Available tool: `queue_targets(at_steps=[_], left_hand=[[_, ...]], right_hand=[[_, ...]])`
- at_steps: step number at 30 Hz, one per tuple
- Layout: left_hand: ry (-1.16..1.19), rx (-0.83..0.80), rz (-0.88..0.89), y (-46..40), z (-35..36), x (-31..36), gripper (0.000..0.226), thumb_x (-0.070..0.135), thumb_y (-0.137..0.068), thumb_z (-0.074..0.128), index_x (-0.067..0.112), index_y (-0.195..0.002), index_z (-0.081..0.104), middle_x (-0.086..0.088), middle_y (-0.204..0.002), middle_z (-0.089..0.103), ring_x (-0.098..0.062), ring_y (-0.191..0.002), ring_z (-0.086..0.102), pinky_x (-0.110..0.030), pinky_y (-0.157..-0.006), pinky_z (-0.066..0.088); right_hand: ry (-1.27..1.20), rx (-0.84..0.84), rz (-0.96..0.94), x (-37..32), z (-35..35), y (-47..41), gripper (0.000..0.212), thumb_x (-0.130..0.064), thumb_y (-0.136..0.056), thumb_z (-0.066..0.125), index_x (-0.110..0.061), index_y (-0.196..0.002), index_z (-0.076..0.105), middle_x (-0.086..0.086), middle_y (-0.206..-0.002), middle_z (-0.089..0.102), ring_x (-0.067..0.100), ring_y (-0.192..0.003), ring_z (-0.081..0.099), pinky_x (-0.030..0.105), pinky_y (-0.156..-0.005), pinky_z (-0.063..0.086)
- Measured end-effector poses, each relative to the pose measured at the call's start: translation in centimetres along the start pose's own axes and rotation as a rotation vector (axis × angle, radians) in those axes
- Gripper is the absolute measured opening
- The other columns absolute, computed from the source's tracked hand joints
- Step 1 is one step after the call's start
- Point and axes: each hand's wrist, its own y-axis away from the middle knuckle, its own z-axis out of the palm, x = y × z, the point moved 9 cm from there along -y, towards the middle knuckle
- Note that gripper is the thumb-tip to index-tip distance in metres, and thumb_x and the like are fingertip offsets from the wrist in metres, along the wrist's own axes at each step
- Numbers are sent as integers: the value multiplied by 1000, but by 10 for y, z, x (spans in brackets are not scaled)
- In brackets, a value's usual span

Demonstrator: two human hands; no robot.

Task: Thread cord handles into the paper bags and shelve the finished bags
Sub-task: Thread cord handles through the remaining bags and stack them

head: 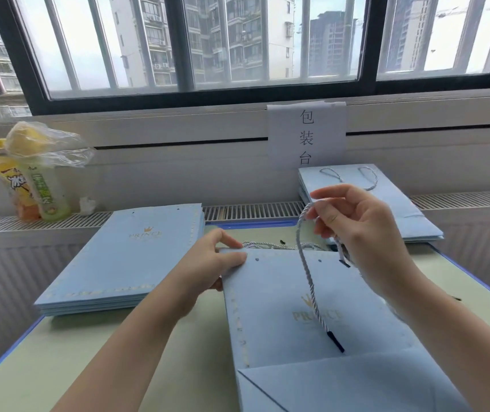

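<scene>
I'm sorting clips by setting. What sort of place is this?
Probably a packing bench in a small workshop or office. A paper sign reading 包装台 (packing table) hangs under the window, a stack of flat blue bags waits for handles, and the right hand holds a cord.

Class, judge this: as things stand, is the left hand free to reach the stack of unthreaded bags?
Probably not yet. The stack lies open just left of the left hand, but that hand pinches the bag being threaded.
</scene>
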Motion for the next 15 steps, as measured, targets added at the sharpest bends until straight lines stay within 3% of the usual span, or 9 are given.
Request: queue_targets(at_steps=[4,7,11,13,15], left_hand=[[-391,228,302,5,-8,24,23,34,-93,57,15,-80,58,8,-82,60,-8,-79,55,-14,-64,37],[-294,140,440,14,5,40,43,54,-84,45,17,-94,65,14,-92,65,1,-89,59,-7,-74,39],[-55,-153,367,16,31,36,33,36,-85,59,17,-112,59,2,-99,72,-4,-93,67,-14,-81,51],[-59,-173,357,18,36,35,14,20,-92,58,14,-104,61,2,-82,73,-6,-80,69,-16,-73,51],[-27,-165,336,18,34,33,14,13,-97,50,10,-96,64,3,-66,68,-10,-67,66,-20,-68,52]], right_hand=[[-38,-134,159,24,23,10,25,5,-95,47,-7,-83,67,9,-74,64,18,-62,65,22,-61,53],[-116,-200,261,36,34,18,29,7,-96,42,-2,-89,69,15,-87,68,23,-80,71,22,-71,55],[-303,-285,346,38,46,23,26,3,-95,45,0,-113,63,14,-111,68,23,-106,65,32,-88,54],[-392,-263,358,34,44,20,28,3,-93,44,-2,-114,62,11,-115,67,22,-109,64,36,-90,54],[-452,-169,357,32,32,13,30,5,-92,43,-5,-110,64,9,-112,69,19,-107,65,32,-86,55]])
